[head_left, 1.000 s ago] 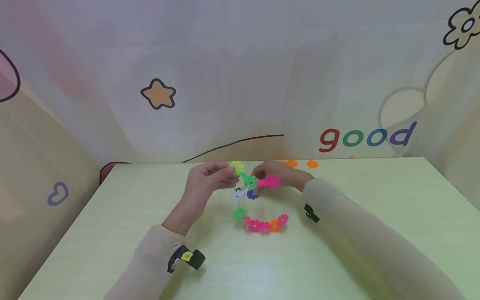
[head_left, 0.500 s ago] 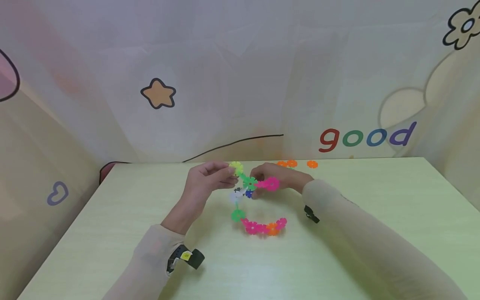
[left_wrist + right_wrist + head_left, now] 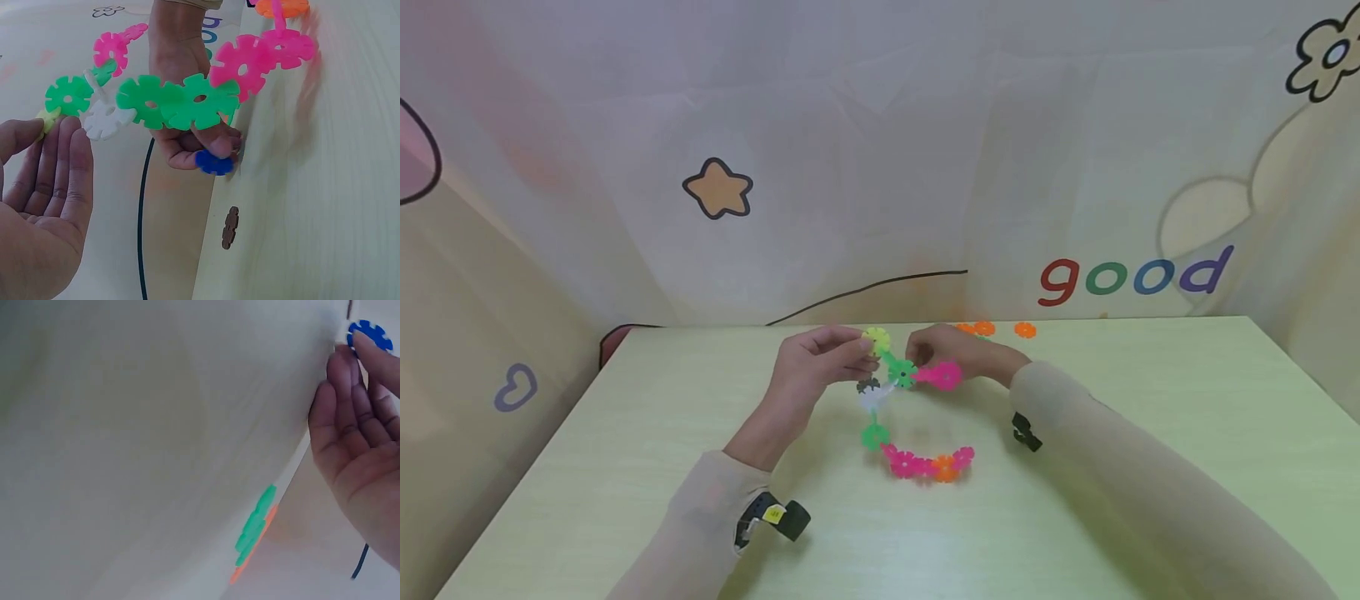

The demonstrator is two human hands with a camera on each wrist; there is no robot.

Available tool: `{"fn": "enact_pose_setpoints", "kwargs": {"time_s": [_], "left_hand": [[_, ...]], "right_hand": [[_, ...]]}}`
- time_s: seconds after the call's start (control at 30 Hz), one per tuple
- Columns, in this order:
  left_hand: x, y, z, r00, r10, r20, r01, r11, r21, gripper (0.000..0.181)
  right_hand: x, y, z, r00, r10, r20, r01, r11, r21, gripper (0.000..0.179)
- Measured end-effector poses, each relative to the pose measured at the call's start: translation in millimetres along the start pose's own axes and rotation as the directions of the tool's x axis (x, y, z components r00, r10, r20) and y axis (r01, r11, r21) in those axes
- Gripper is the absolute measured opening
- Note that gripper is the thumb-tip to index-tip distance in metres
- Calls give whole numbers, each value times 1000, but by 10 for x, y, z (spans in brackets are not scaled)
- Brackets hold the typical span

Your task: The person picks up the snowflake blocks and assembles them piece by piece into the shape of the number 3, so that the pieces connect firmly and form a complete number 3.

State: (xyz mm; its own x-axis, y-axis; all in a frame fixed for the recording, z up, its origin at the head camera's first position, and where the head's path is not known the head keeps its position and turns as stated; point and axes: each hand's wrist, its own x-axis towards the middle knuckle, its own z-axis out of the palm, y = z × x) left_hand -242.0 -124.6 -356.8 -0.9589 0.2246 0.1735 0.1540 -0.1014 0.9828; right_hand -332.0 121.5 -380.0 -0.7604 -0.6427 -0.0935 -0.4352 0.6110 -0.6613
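Observation:
My left hand (image 3: 808, 367) pinches a yellow snowflake disc (image 3: 877, 340) between thumb and fingers. From it hangs a chain of interlocked plastic snowflake discs: green (image 3: 902, 374), white (image 3: 874, 397), pink (image 3: 904, 464) and orange (image 3: 946, 468). The lower part curves round to the right; a pink branch (image 3: 946, 376) juts out in front of the right hand. In the right wrist view, my right hand (image 3: 362, 437) pinches a loose blue snowflake disc (image 3: 371, 336), apart from the chain. That blue disc is hidden in the head view.
Orange discs (image 3: 1026, 330) lie along the table's back edge, with green discs (image 3: 255, 525) beside some of them. A dark brown disc (image 3: 230, 227) lies on the table (image 3: 1075, 500) behind the chain. A printed cloth backdrop (image 3: 880, 167) stands behind the table.
The blue disc, visible earlier in the head view beside the white disc, has slipped out of sight behind the chain. The chain hangs slightly lower. Both hands have barely shifted.

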Motion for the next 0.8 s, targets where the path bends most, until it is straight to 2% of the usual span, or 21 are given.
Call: {"fn": "enact_pose_setpoints", "kwargs": {"time_s": [0.13, 0.23, 0.4, 0.47, 0.6, 0.8], "left_hand": [[0, -22, -3, 1000, -22, 7, 22, 999, 26, 18], [10, -37, -6, 999, -31, 18, 30, 999, 44, 20], [21, -33, -12, 999, -21, 27, 19, 999, 51, 22], [20, -27, -11, 999, -18, 29, 16, 999, 49, 23], [10, -23, -7, 999, -22, 25, 21, 998, 59, 23], [-2, -15, 3, 999, -28, 20, 27, 997, 71, 23]], "right_hand": [[-63, -8, -75, 995, 62, -72, -51, 988, 145, 7], [-139, -110, -204, 987, 52, -153, -14, 971, 238, 11], [-279, -367, -429, 959, -44, -279, 126, 950, 284, 14], [-314, -427, -463, 948, -92, -306, 192, 929, 315, 15], [-361, -513, -462, 930, -171, -325, 284, 896, 341, 18], [-362, -571, -425, 917, -234, -324, 336, 890, 307, 15]]}}
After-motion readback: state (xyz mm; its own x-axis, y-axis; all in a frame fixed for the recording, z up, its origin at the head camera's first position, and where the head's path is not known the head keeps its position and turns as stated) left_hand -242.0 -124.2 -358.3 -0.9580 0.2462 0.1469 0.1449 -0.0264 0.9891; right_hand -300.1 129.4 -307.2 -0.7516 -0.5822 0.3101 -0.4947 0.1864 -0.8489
